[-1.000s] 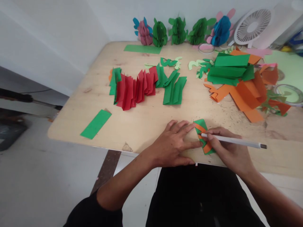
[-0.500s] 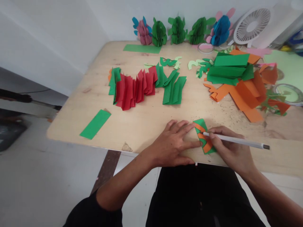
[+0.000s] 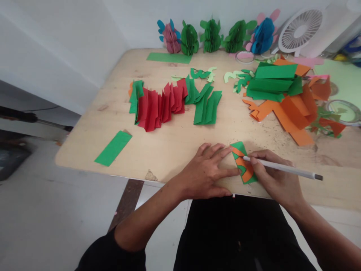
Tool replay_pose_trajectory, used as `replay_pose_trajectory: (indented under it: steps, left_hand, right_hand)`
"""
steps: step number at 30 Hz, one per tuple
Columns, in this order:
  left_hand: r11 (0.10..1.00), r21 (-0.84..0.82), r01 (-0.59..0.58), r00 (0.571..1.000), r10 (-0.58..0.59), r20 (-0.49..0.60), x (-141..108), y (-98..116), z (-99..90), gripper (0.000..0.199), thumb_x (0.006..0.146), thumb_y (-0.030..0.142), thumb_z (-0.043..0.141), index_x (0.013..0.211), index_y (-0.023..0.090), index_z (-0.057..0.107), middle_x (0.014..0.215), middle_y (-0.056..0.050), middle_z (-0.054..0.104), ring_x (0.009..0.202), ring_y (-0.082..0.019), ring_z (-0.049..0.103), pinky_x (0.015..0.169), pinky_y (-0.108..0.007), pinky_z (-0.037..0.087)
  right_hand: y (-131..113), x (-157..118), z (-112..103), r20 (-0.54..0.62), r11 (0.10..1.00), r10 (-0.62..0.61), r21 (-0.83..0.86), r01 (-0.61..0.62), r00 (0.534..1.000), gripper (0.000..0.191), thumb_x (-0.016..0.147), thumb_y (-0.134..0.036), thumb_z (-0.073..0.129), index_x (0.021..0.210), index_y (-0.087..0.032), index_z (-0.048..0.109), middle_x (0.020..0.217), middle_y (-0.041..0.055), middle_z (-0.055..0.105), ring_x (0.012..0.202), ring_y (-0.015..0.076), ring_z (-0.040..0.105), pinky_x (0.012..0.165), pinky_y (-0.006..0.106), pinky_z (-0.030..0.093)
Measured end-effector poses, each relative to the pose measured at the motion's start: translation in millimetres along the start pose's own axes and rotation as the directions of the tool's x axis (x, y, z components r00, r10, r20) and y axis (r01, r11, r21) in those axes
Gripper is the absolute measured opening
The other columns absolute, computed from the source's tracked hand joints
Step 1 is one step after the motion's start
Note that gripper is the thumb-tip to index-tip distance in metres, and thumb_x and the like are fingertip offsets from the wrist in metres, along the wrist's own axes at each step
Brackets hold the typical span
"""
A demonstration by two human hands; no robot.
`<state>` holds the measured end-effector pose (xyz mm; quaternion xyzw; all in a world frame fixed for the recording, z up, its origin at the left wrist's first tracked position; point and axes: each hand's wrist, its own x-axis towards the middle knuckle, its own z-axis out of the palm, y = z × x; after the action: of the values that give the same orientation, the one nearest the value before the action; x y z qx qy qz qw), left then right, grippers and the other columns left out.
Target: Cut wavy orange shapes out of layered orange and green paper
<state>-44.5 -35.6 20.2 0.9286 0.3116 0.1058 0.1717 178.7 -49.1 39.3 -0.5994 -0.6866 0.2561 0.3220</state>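
A green paper piece (image 3: pixel 239 146) lies near the table's front edge, with an orange curved cutout (image 3: pixel 248 172) on top of it. My left hand (image 3: pixel 210 171) rests with fingers spread, its fingertips touching the left side of these papers. A white pen (image 3: pixel 284 167) is pinched in my right hand (image 3: pixel 279 180), its tip on or just above the cutout. The right hand's fingers are closed around the pen close to the tip.
Folded red papers (image 3: pixel 152 109) and green papers (image 3: pixel 208 109) stand mid-table. A green strip (image 3: pixel 113 148) lies left. Green (image 3: pixel 273 82) and orange papers (image 3: pixel 296 113) are piled right. Several paper figures (image 3: pixel 211 37) and a white fan (image 3: pixel 301 32) stand at the back.
The pen and its tip have shifted slightly to the right over the orange cutout. My left hand has stayed in place.
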Motion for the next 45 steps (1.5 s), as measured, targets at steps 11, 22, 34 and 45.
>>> replay_pose_trajectory:
  steps: [11,22,34,45]
  left_hand:
    - [1.0,0.003,0.003,1.0,-0.003,-0.006,-0.4,0.2,0.6,0.057,0.082,0.064,0.059,0.133,0.038,0.054,0.152,-0.011,0.034,0.136,-0.037,0.03,0.107,-0.059,0.022]
    - [1.0,0.009,0.004,1.0,-0.004,0.001,-0.2,1.0,-1.2,0.056,0.083,0.063,0.06,0.133,0.038,0.054,0.152,-0.011,0.034,0.136,-0.036,0.031,0.108,-0.058,0.022]
    - [1.0,0.007,-0.003,1.0,0.003,-0.015,-0.2,0.0,1.9,0.057,0.082,0.064,0.059,0.132,0.038,0.055,0.152,-0.013,0.034,0.136,-0.038,0.031,0.107,-0.06,0.021]
    - [1.0,0.001,0.0,1.0,0.0,-0.004,0.5,0.1,0.4,0.056,0.082,0.066,0.059,0.131,0.039,0.055,0.152,-0.012,0.034,0.135,-0.038,0.032,0.106,-0.059,0.022]
  right_hand:
    - [-0.7,-0.2,-0.5,-0.01,0.998,-0.047,-0.041,0.046,0.999,0.017,0.087,-0.037,0.057,0.083,-0.023,0.067,0.08,0.0032,0.073,0.07,0.0175,0.068,0.061,0.029,0.054]
    - [-2.0,2.3,2.6,-0.005,0.999,-0.048,-0.023,0.048,0.999,0.017,0.088,-0.038,0.056,0.084,-0.024,0.066,0.08,0.003,0.073,0.072,0.0182,0.068,0.065,0.032,0.055]
    - [-1.7,0.1,0.8,-0.024,0.997,-0.067,-0.051,0.065,0.997,0.017,0.087,-0.036,0.058,0.082,-0.023,0.067,0.078,0.0027,0.073,0.068,0.0167,0.067,0.062,0.03,0.053]
    - [-0.5,-7.4,-4.2,-0.052,0.993,-0.11,-0.057,0.107,0.993,0.014,0.088,-0.034,0.059,0.087,-0.023,0.068,0.08,0.0016,0.074,0.068,0.0153,0.068,0.06,0.027,0.054]
